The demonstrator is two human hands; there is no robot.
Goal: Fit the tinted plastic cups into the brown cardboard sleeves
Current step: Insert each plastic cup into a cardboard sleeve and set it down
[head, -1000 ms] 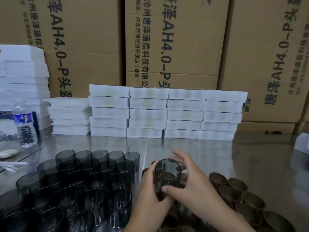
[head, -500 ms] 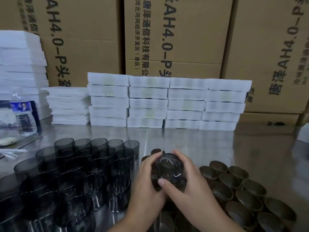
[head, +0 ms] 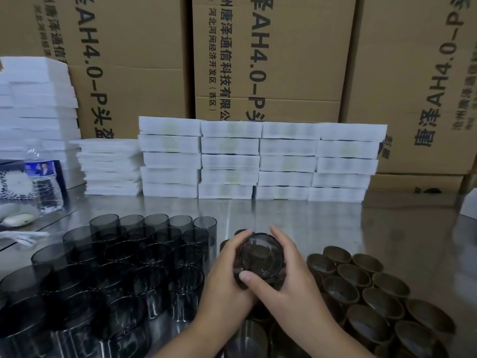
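tinted cup [head: 262, 255] clasped by left hand [head: 227, 276], right hand [head: 290, 277].

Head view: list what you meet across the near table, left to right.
Cluster of tinted grey plastic cups → left hand → tinted plastic cup gripped by both hands → right hand → cluster of brown cardboard sleeves.

Smoky grey see-through plastic cups [head: 124, 257] stand on end, packed tightly together, at the lower left of the frame. Round brown cardboard sleeves [head: 361, 282] stand open end up, touching one another, at the lower right. A single tinted cup [head: 262, 255] is tilted at lower centre, one round end towards the camera, gripped between the left hand [head: 227, 275] and the right hand [head: 289, 277].
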